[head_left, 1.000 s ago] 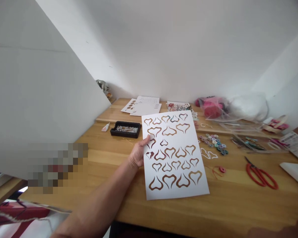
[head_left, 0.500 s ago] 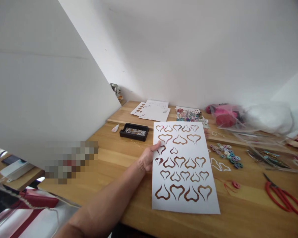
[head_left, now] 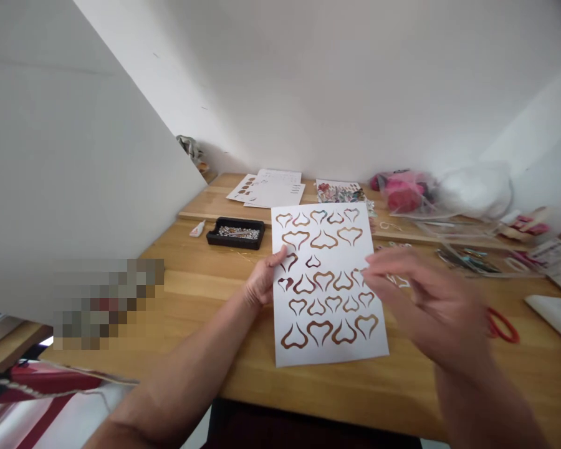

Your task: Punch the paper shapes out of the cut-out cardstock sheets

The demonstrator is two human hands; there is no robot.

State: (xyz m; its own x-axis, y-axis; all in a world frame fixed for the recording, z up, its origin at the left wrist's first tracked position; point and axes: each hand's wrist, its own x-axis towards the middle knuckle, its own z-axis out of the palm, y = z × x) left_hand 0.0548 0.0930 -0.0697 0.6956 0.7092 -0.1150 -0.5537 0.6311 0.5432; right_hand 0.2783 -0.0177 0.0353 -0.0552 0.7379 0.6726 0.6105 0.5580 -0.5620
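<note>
My left hand (head_left: 262,277) is closed on the left edge of a white paper sheet (head_left: 331,349) with several heart-shaped cutouts, its thumb lying on the front. Through the cutouts brown shows. The sheet is held up, tilted towards me, over the wooden table (head_left: 201,337). My right hand (head_left: 425,305), blurred by motion, is at the sheet's right edge. Its fingers reach forward with a gap between them and the thumb, and the fingertips overlap the sheet in view. I see nothing held in it; whether it touches the paper is unclear.
A black tray (head_left: 210,239) of small beads stands left of the sheet, beside a small white tube (head_left: 197,229). Papers (head_left: 275,190) lie on the raised back shelf. Red-handled scissors (head_left: 505,327) show partly behind my right hand. Plastic bags (head_left: 472,190) sit at the back right.
My right hand has come into view from the right, up to the sheet's edge. My left hand still holds the sheet. The view has shifted, so everything appears further left and higher.
</note>
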